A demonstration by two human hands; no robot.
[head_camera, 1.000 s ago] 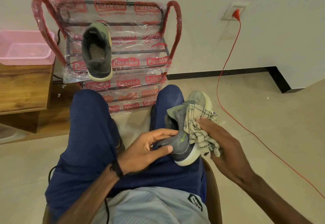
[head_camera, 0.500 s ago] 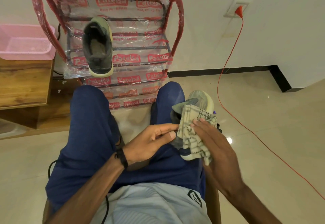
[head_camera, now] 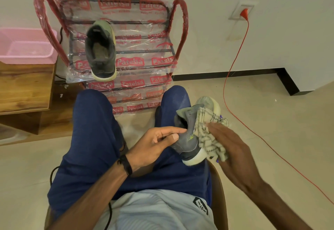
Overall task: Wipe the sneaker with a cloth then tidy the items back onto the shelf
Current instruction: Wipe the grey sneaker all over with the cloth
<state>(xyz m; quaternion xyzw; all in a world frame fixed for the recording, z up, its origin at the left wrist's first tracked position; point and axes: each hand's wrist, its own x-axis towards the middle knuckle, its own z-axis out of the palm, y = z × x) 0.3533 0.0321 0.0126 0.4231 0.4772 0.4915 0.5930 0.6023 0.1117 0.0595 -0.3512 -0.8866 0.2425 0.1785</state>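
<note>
A grey sneaker [head_camera: 189, 139] with a white sole lies on my right thigh, its heel toward me. My left hand [head_camera: 157, 144] holds its inner side at the heel, thumb and fingers on the grey upper. My right hand [head_camera: 229, 144] presses a checked cream cloth [head_camera: 209, 135] against the sneaker's outer side, and the cloth hides that side. The matching sneaker [head_camera: 101, 50] rests on an upper tier of the shoe rack [head_camera: 144, 61], which is wrapped in clear plastic with red print and stands in front of my knees.
A pink plastic basket [head_camera: 27, 45] sits on a wooden cabinet [head_camera: 25, 87] at the left. A red cable [head_camera: 233, 78] runs from a wall socket [head_camera: 242, 12] across the tiled floor on the right. I sit on a wooden chair.
The cloth and my right hand slid off the heel toward the outer side, uncovering the grey upper and white sole. My left hand kept its hold on the sneaker.
</note>
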